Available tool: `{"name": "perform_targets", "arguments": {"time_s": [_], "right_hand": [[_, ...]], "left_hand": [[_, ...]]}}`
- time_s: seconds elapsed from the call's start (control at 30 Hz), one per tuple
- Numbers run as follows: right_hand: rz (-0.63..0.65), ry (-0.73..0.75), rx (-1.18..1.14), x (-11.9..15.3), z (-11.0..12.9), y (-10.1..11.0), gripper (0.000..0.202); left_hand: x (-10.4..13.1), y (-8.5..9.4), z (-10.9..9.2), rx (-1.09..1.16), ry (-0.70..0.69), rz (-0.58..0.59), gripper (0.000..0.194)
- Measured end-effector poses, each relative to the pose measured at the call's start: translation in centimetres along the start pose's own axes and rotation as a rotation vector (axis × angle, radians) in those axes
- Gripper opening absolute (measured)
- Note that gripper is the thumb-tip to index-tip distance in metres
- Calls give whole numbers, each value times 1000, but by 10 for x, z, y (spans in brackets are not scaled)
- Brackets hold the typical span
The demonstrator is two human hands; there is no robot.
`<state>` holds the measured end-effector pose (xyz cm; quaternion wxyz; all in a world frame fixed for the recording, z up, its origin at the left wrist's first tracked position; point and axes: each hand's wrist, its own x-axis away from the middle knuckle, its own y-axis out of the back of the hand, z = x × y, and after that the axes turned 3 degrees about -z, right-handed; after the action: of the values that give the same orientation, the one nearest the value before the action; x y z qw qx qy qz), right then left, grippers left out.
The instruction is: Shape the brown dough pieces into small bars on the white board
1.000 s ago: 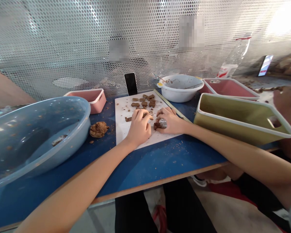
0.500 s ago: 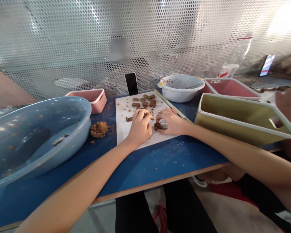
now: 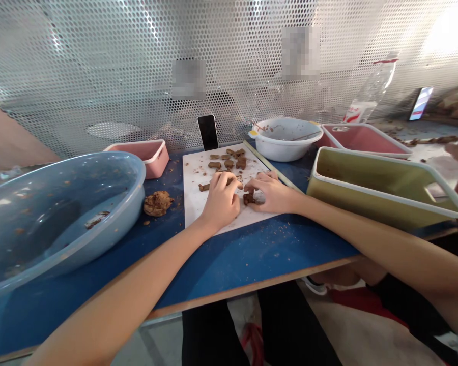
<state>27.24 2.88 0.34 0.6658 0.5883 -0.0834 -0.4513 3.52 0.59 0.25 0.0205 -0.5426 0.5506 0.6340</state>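
My right hand (image 3: 270,194) is closed on a small dark-brown clay lump (image 3: 248,199), thumb at its near side and fingers at its far side, low over a white board (image 3: 193,208). Just left of it, my left hand (image 3: 222,201) is closed with bent fingers; whatever is under its fingertips is mostly hidden. A brown clay strip (image 3: 203,187) pokes out left of that hand. Farther back on the board lie several small shaped clay pieces (image 3: 215,164) among crumbs. A large clay lump (image 3: 158,203) rests on the blue table left of the board.
A big blue basin (image 3: 99,203) and a pink bin (image 3: 156,160) stand left. On the right are a white basin (image 3: 286,147), a green bin (image 3: 366,203), and another pink bin (image 3: 374,140). A stick (image 3: 269,163) borders the board. A phone (image 3: 208,132) leans against the perforated metal wall.
My right fingers have shifted very slightly around the clay lump. My left hand looks almost unmoved. At the far right, another person's hand has drawn partly away.
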Motion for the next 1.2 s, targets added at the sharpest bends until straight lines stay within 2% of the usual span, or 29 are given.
{"name": "perform_targets", "arguments": {"time_s": [0.23, 0.57, 0.7, 0.97, 1.2], "right_hand": [[19, 25, -1, -1, 0, 4, 24], [48, -16, -26, -1, -3, 6, 32], [61, -28, -19, -1, 0, 8, 29], [34, 42, 4, -1, 2, 8, 20], [28, 22, -18, -2, 3, 9, 20]], "left_hand": [[0, -1, 1, -1, -22, -24, 35], [0, 0, 0, 21, 3, -6, 35], [-1, 1, -1, 13, 12, 8, 35], [-1, 2, -1, 4, 21, 25, 37], [-1, 1, -1, -11, 22, 34, 34]]}}
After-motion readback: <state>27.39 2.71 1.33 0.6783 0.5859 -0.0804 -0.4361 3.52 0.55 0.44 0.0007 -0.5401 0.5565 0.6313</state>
